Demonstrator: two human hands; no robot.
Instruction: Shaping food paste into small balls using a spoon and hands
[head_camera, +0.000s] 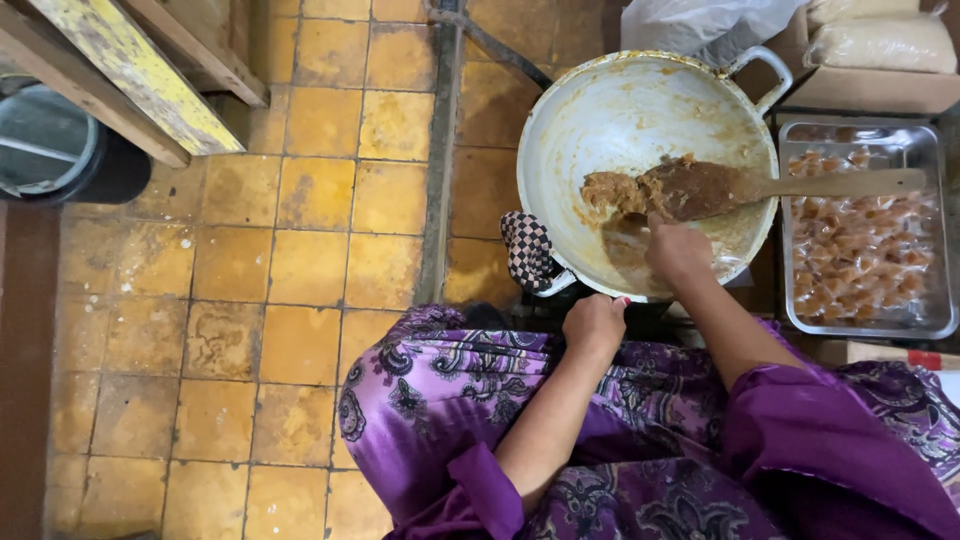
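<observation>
Clear pale-filled bags (880, 40) on cardboard box (870, 92), top right.

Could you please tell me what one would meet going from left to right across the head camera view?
Dark bucket → yellow wooden beam → checkered cloth → left hand → right hand → tray of wrapped sweets.

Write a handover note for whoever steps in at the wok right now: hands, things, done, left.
Left hand: closed at the near rim of the wok, beside the checked cloth on its handle.
Right hand: inside the wok, fingers at the brown paste.
Wooden paddle: lying across the wok, blade coated in paste, handle over the metal tray.
Done: tray holds many wrapped brown pieces; wok mostly scraped.
Left: one lump of paste in the wok and on the paddle.
</observation>
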